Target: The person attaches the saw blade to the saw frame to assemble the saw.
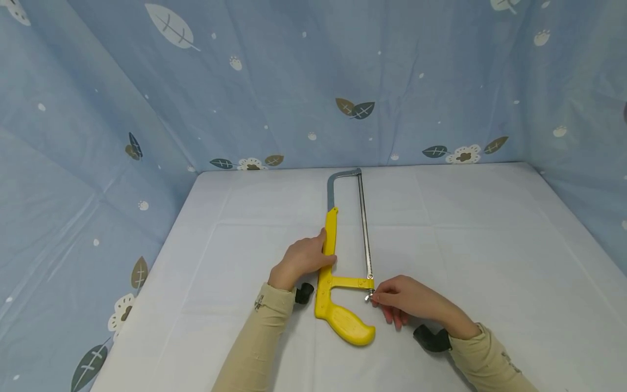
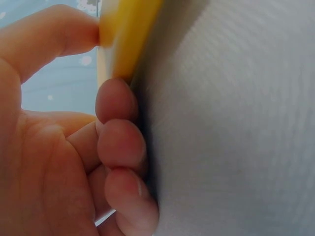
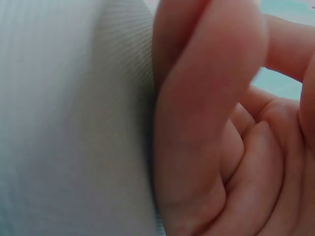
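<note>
A hacksaw point(image 1: 324, 294) with a yellow handle and grey front frame lies flat on the white table, its handle toward me. Its blade point(image 1: 365, 228) runs along the right side. My left hand point(image 1: 305, 256) grips the yellow frame bar, thumb on one side and fingers on the other; the left wrist view shows the yellow bar point(image 2: 129, 39) between them. With thumb and index finger, my right hand point(image 1: 409, 296) pinches the small metal wing nut point(image 1: 369, 296) at the blade's near end. In the right wrist view only curled fingers point(image 3: 192, 123) show; the nut is hidden there.
A white cloth covers the table point(image 1: 235, 245). Blue patterned fabric point(image 1: 303, 81) hangs behind it and at both sides. Black wrist camera mounts point(image 1: 432, 338) sit by both wrists, close to the tabletop.
</note>
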`<action>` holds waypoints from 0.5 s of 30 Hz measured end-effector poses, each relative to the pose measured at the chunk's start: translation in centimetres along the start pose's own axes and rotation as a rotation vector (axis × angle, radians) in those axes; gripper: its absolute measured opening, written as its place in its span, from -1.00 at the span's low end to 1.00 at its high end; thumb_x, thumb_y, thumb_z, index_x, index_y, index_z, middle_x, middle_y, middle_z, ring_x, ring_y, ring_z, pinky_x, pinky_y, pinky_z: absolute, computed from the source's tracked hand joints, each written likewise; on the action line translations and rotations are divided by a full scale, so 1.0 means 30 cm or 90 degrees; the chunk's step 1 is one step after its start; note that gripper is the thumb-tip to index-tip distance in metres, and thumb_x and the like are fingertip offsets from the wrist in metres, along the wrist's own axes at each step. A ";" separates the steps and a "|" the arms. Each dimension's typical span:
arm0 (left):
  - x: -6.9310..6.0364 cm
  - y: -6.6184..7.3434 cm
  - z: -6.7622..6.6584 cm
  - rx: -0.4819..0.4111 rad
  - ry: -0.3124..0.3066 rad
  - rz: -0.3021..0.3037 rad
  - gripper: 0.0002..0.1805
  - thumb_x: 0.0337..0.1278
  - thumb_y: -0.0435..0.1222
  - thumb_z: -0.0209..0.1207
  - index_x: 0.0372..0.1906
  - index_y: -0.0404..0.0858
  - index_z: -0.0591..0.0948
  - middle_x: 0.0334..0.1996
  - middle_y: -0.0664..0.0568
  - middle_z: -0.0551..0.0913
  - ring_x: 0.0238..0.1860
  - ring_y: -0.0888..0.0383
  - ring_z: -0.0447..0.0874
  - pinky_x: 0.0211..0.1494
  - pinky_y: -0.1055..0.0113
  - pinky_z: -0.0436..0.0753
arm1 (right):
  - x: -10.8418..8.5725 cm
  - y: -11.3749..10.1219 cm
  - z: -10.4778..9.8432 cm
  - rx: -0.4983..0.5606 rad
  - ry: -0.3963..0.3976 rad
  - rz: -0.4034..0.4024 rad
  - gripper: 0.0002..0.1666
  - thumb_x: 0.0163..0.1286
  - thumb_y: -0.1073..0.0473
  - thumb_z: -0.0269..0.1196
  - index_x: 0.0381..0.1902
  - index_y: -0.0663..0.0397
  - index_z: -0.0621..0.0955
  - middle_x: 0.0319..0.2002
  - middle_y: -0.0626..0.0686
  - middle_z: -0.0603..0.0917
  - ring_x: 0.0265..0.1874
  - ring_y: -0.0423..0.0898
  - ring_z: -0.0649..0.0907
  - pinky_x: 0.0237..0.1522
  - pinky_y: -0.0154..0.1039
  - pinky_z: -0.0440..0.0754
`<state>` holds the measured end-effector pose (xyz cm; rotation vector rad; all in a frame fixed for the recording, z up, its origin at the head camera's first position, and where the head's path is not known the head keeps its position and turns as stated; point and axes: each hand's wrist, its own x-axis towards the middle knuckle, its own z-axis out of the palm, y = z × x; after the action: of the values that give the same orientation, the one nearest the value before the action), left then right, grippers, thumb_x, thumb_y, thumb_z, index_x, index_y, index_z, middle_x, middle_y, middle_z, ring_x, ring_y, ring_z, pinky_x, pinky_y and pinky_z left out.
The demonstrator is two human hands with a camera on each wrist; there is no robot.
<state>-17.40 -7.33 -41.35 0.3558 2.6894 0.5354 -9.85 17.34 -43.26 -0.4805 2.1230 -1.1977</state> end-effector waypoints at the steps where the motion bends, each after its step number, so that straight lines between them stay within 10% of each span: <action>1: 0.000 0.001 0.000 0.000 0.001 0.002 -0.13 0.01 0.02 0.06 0.38 -0.23 0.01 -0.31 0.05 0.51 -0.40 0.14 0.43 -0.33 0.32 0.38 | -0.001 -0.001 0.000 -0.002 0.004 0.003 -0.68 0.29 -0.06 0.08 -0.41 0.07 0.57 -0.71 0.02 0.54 -0.80 -0.05 0.53 -0.73 -0.25 0.45; 15: 0.003 -0.004 0.011 0.008 0.011 0.005 -0.13 0.01 0.04 0.05 0.38 -0.24 0.02 -0.06 -0.03 0.52 -0.31 0.14 0.42 -0.22 0.29 0.40 | -0.002 0.010 0.005 -0.005 0.037 0.019 -0.60 0.24 -0.11 0.12 -0.48 0.14 0.49 -0.77 -0.02 0.46 -0.85 -0.06 0.51 -0.77 -0.25 0.44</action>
<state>-17.36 -7.31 -41.72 0.3668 2.7098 0.5259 -9.72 17.44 -43.56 -0.4195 2.1772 -1.2013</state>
